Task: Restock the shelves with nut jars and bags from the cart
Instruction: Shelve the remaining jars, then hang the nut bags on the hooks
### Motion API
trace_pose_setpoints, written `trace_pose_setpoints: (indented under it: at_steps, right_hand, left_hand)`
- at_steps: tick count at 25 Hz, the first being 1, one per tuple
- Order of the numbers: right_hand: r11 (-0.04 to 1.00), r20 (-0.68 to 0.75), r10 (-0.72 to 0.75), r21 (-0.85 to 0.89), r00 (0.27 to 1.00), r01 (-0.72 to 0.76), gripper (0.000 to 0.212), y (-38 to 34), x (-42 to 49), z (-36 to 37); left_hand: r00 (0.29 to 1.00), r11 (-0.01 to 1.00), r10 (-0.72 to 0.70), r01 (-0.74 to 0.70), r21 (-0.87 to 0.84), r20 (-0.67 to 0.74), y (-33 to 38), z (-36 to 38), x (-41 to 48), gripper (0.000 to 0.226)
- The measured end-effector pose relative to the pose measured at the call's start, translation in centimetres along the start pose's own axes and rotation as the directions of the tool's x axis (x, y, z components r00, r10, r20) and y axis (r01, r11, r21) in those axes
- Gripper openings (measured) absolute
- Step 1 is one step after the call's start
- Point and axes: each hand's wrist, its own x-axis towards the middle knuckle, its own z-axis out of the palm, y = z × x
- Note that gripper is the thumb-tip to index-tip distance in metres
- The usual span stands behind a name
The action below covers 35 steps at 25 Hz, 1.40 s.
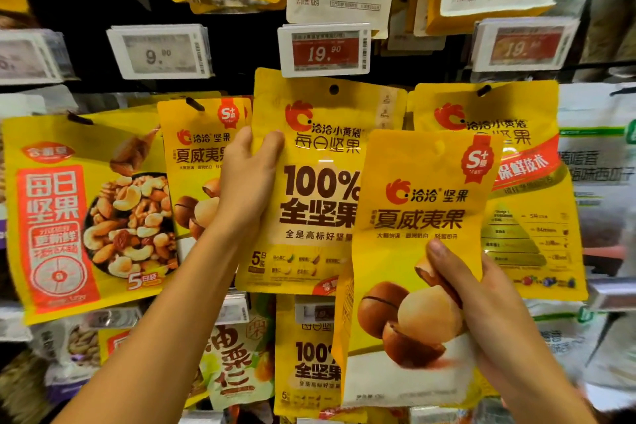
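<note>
My left hand (248, 175) grips the left edge of a yellow mixed-nut bag (309, 189) marked "100%", held up against the hanging display with its punch hole just under a red price tag (325, 50). My right hand (481, 313) holds a yellow and white macadamia bag (413, 251) by its right side, thumb on the front. That bag overlaps the lower right of the mixed-nut bag. More macadamia bags (196, 162) hang on a peg just left of my left hand.
Yellow nut bags hang on pegs all around: a daily-nuts bag (86, 210) at the left, another yellow bag (516, 182) at the right, more rows above and below. A white price tag (161, 52) sits upper left. Grey-white bags (599, 182) fill the right edge.
</note>
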Motion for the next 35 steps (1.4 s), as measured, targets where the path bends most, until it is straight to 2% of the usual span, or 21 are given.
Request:
trace_pose_setpoints:
  at_steps: [4, 8, 16, 18, 22, 26, 30, 33, 35]
  right_hand:
    - [1.000, 0.009, -0.009, -0.022, 1.000, 0.009, 0.048, -0.2, -0.2, 0.4]
    - [0.999, 0.010, -0.014, -0.041, 1.000, 0.014, 0.036, -0.3, -0.2, 0.7]
    - [0.999, -0.009, 0.000, -0.054, 1.000, 0.000, 0.025, 0.2, 0.1, 1.0]
    - [0.999, 0.013, -0.001, -0.045, 1.000, 0.001, 0.031, 0.1, 0.1, 1.0]
    - [0.999, 0.036, -0.008, -0.049, 0.999, 0.010, 0.050, 0.0, 0.2, 1.0]
    - [0.999, 0.044, -0.004, -0.039, 0.999, 0.005, 0.045, 0.2, 0.2, 1.1]
    - [1.000, 0.057, 0.012, -0.016, 0.998, -0.011, 0.035, 0.5, 0.3, 1.5]
    - [1.000, 0.088, 0.021, 0.005, 0.996, -0.022, 0.034, 0.4, 0.3, 2.3]
    - [1.000, 0.113, 0.017, 0.015, 0.993, -0.018, 0.040, 0.4, 0.3, 2.9]
  left_hand:
    - [0.995, 0.996, -0.039, 0.031, -0.085, -0.091, -0.6, 0.9, 0.0, 0.022]
    - [0.972, 0.993, -0.063, 0.038, -0.113, -0.224, -1.6, 1.6, -0.5, 0.028]
    - [0.957, 0.994, -0.074, 0.047, -0.101, -0.282, -1.7, 2.1, -0.9, 0.031]
    - [0.952, 0.995, -0.059, 0.032, -0.094, -0.300, -1.4, 2.0, -0.5, 0.031]
    - [0.959, 0.998, -0.022, 0.007, -0.056, -0.281, -1.6, 1.7, -0.2, 0.028]
    - [0.958, 0.998, 0.049, -0.054, -0.010, -0.283, -2.3, 1.7, 0.1, 0.036]
    - [0.949, 0.995, 0.022, 0.009, 0.095, -0.314, -3.7, 2.4, 0.8, 0.044]
    - [0.977, 0.991, 0.035, -0.007, 0.132, -0.211, -4.5, 1.8, 0.2, 0.036]
    - [0.982, 0.957, 0.131, -0.089, 0.276, -0.137, -4.4, 0.2, -0.8, 0.024]
